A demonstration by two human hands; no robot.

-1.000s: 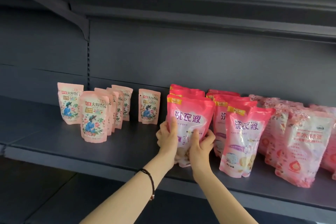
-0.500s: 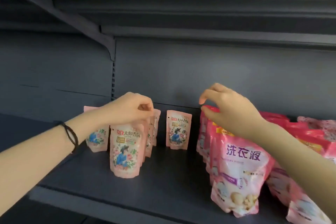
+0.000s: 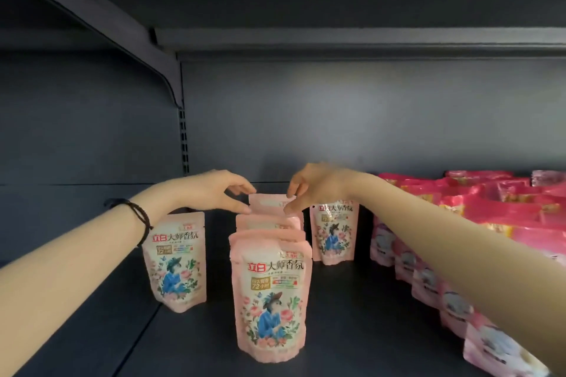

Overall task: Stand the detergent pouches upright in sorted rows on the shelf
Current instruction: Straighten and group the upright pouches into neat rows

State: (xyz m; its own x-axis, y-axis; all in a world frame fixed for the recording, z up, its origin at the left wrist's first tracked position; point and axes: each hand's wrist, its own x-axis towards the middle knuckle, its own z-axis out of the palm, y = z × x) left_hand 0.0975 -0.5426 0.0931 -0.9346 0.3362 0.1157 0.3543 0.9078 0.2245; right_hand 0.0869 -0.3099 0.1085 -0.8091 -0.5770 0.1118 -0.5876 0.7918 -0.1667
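Shelf point(image 3: 92, 330): pouch point(image 3: 269, 208) prob. btwn L hand point(image 3: 211, 193), R hand point(image 3: 321, 190)

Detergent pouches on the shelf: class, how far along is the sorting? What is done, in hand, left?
Done: dark pink pouches stand in rows at right; a pale pink row stands mid-shelf. In hand: the left hand and right hand pinch the row's rear pouch by its top. Left: the lone left pouch and lone right pouch probably need rows.
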